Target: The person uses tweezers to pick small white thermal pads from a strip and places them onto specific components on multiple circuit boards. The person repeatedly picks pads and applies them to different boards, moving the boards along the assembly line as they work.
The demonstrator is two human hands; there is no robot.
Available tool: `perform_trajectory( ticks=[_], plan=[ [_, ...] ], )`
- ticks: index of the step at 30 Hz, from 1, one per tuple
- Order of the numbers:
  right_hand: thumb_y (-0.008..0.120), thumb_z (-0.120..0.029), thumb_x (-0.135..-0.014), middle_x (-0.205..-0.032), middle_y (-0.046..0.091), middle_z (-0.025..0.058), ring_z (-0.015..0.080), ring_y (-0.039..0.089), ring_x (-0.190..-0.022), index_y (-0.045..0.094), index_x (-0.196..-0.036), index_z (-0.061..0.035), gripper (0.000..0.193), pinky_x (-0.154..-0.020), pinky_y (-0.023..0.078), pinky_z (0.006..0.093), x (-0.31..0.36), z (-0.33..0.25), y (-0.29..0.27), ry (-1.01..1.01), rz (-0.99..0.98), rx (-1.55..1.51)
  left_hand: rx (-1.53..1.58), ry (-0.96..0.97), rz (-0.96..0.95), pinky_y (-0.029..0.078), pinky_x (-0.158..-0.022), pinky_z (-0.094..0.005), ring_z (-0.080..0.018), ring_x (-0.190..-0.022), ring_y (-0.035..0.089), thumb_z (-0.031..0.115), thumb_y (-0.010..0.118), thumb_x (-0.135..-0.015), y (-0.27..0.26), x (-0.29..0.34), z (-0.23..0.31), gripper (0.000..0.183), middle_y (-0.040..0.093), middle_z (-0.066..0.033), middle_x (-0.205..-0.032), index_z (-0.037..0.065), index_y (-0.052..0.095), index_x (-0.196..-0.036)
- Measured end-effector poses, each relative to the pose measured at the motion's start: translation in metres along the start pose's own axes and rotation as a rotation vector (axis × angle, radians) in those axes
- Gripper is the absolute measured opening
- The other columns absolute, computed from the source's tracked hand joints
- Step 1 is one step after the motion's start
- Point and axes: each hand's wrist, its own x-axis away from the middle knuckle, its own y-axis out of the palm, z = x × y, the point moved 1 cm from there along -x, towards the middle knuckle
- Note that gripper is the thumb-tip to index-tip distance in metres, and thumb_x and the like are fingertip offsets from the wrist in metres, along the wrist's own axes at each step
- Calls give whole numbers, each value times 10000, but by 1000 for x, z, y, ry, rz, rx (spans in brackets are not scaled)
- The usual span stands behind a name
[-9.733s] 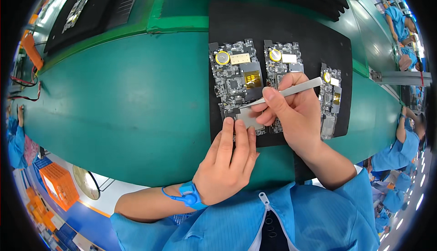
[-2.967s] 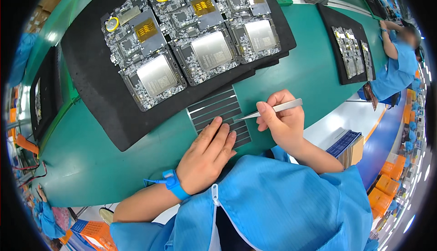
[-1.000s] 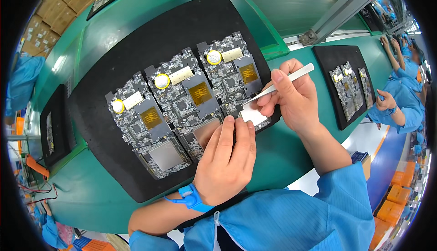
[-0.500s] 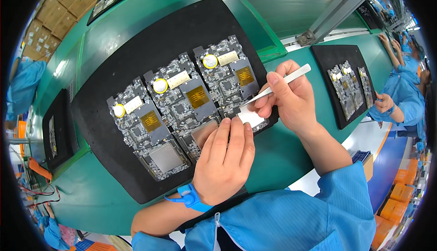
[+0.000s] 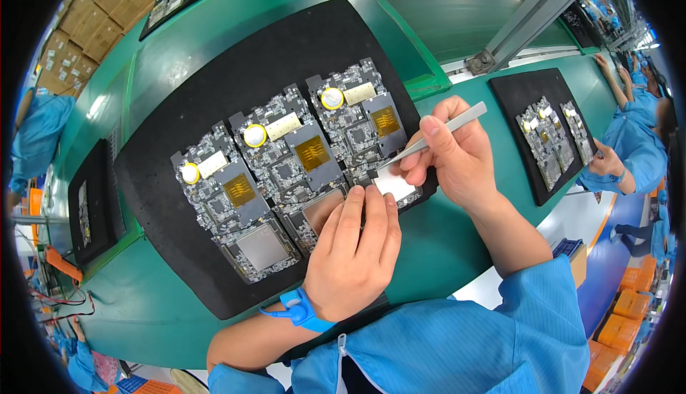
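Observation:
Three circuit boards lie side by side on a black foam pad: a left board (image 5: 214,204), a middle board (image 5: 280,169) and a right board (image 5: 357,136). Each carries a round yellow-rimmed coin cell and an amber patch. My left hand (image 5: 350,262), with a blue wrist strap, rests with fingers stretched over the lower ends of the middle and right boards. Pinched in my right hand (image 5: 457,154) are silver tweezers (image 5: 457,122). Their tips reach the right board just above its silver metal plate (image 5: 393,184), where a small black piece (image 5: 368,177) lies; whether they grip it is unclear.
The black pad (image 5: 179,258) sits on a green bench (image 5: 150,322). Another pad (image 5: 511,97) with boards lies to the right, beside a co-worker's hand (image 5: 607,161). A metal post (image 5: 529,22) slants at the back right. Cardboard boxes (image 5: 93,15) are stacked far left.
My hands and the tweezers hold nearly the same place. The pad and boards appear shifted very slightly in view. At right, the co-worker's hand has moved onto the edge of a board.

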Motion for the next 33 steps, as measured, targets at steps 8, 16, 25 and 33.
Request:
perform_trajectory(
  ticks=[8,16,25,33],
  plan=[
    [532,-185,-962,-673,629,117,139,626,-516,375,-940,-45,211,-454,509,221,0,4,0,-4,-8,24,8,-9,5,504,-822,-353,-307,-1006,587,110,552,-774,1,3,-1,288,605,-177,-1052,-33,639,-1008],
    [527,-184,-964,-678,628,110,137,633,-530,375,-943,-45,206,-456,510,216,0,1,0,4,-6,57,83,-68,-2,501,-807,-404,-328,-982,569,88,700,-684,3,-1,-1,329,553,-220,-1139,-10,637,-992],
    [624,-35,-879,-711,637,116,159,669,-652,441,-879,-3,185,-530,530,243,20,-12,8,-638,-119,760,199,-100,-140,468,-784,-419,-340,-980,529,132,729,-641,-8,-18,-8,453,507,-211,-1146,11,570,-1047],
    [558,-68,-928,-775,615,118,169,650,-634,366,-964,-34,198,-519,542,256,93,-7,9,15,126,53,217,150,-61,491,-776,-382,-305,-989,584,69,691,-667,-18,34,-7,331,612,-187,-1071,-47,637,-972]
  ],
)
